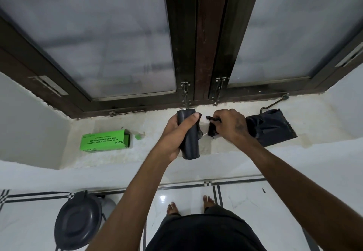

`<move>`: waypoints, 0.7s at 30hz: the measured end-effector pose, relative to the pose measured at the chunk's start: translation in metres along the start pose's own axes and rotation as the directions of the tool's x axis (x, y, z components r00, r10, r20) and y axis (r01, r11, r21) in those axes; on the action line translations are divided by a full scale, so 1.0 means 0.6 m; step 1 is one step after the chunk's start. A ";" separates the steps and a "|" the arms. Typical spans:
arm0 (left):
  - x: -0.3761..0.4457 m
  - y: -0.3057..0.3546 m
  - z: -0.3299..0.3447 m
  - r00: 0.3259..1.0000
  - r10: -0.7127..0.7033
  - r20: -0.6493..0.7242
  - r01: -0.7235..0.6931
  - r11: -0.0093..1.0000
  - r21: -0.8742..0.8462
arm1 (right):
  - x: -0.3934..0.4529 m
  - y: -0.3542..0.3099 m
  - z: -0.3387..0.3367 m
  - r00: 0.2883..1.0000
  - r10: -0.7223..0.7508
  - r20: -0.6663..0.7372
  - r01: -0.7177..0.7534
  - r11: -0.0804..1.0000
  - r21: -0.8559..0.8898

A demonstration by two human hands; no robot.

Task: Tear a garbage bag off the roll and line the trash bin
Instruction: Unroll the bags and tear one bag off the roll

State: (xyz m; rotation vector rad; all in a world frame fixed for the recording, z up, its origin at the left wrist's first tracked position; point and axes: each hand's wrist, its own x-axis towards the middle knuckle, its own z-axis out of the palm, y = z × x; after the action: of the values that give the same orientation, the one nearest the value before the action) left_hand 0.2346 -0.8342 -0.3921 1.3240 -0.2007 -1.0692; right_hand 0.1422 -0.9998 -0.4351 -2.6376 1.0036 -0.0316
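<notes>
My left hand [177, 132] is shut around a dark grey roll of garbage bags [190, 142], held upright over the white window sill [216, 146]. My right hand [229, 124] pinches the torn edge of a black garbage bag [271, 126], which lies spread on the sill to the right. A small gap shows between the roll and the bag's edge. The dark trash bin [78, 221], its lid closed, stands on the floor at the lower left.
A green bag box [104, 140] lies on the sill to the left. Behind the sill is a dark-framed frosted window [196, 54] with latches. My bare feet [190, 205] stand on white floor tiles below.
</notes>
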 end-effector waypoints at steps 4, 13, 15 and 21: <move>0.003 0.012 -0.021 0.995 0.001 -0.103 -0.008 0.998 -0.068 | 0.008 0.026 -0.001 0.999 -0.001 -0.039 -0.002 0.997 -0.076; 0.010 0.004 -0.033 0.967 -0.025 -0.254 -0.022 0.983 -0.180 | 0.022 0.018 -0.013 0.969 -0.246 -0.024 0.247 0.958 0.148; 0.013 0.002 -0.032 0.959 -0.032 -0.280 -0.028 0.978 -0.205 | 0.021 0.012 -0.025 0.954 -0.299 0.030 0.285 0.931 0.230; 0.025 -0.002 -0.023 0.950 -0.056 -0.306 -0.036 0.958 -0.286 | 0.015 -0.014 -0.054 0.841 -0.443 0.310 0.407 0.896 0.177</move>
State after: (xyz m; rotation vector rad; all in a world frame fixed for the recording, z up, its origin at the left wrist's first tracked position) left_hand 0.2515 -0.8357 -0.4037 1.2082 0.1941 -0.8456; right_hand 0.1501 -1.0091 -0.4029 -2.5889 0.2803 0.2614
